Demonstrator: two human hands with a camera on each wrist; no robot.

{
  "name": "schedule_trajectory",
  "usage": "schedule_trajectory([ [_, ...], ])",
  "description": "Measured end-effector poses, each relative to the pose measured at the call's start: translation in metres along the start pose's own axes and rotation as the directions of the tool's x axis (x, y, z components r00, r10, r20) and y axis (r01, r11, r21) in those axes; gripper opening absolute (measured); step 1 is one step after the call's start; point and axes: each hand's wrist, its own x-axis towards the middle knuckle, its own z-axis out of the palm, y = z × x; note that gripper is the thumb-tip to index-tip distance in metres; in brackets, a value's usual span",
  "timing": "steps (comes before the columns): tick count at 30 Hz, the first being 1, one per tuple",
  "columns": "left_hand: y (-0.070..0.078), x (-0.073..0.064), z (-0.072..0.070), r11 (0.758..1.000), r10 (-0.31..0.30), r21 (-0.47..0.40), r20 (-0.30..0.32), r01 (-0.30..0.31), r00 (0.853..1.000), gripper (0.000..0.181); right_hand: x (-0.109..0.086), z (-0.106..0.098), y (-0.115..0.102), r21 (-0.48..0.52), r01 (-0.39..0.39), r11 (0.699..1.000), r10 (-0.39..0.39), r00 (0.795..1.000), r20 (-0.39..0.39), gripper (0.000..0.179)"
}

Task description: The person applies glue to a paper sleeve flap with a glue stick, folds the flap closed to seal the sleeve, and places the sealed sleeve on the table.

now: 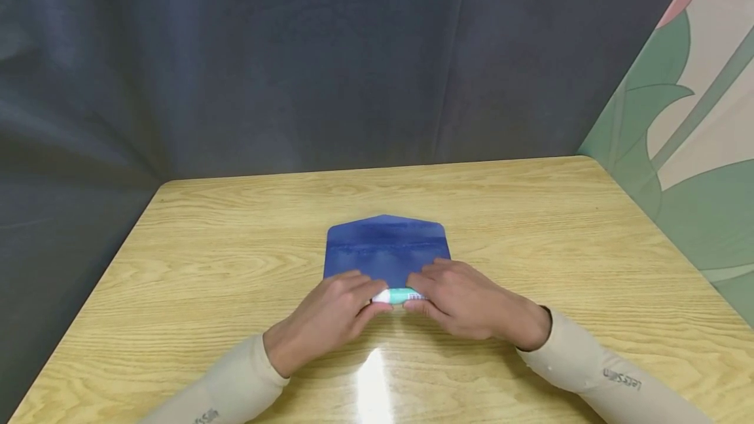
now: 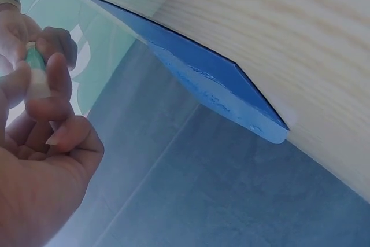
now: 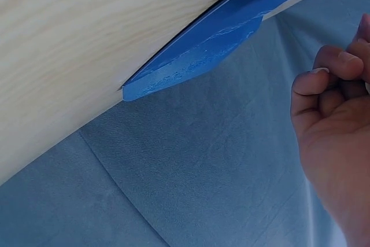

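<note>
A blue envelope (image 1: 383,257) lies on the table with its flap unfolded toward the far side; streaky, darker bands run across the flap. Over its near edge, both hands hold a white and teal glue stick (image 1: 398,296) lengthwise between them. My left hand (image 1: 330,306) pinches the white end with thumb and fingers, seen close in the left wrist view on the white part (image 2: 39,82). Curled fingers of my right hand (image 1: 465,300) grip the teal body near its printed barcode. In the right wrist view the right hand (image 3: 341,125) hides the glue stick.
The wood-grain table (image 1: 235,228) ends at a dark cloth (image 1: 306,70) hanging behind it and on the left. A wall with a green leaf pattern (image 1: 707,214) borders the right side. Light glares off the tabletop's near edge.
</note>
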Motion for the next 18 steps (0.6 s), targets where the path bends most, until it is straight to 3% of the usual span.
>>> schedule_trajectory([
  [8, 0.0002, -0.0014, 0.0031, 0.992, 0.063, 0.111, -0.051, -0.057, 0.997, 0.021, -0.0017, 0.0003, 0.0008, 0.021, 0.006, 1.0, -0.006, 1.0, 0.0, 0.029],
  [18, 0.0023, -0.0019, 0.0024, 0.987, 0.069, 0.153, -0.079, -0.056, 0.995, 0.02, -0.0017, 0.0002, 0.0012, 0.036, 0.015, 0.999, -0.015, 1.0, 0.003, 0.029],
])
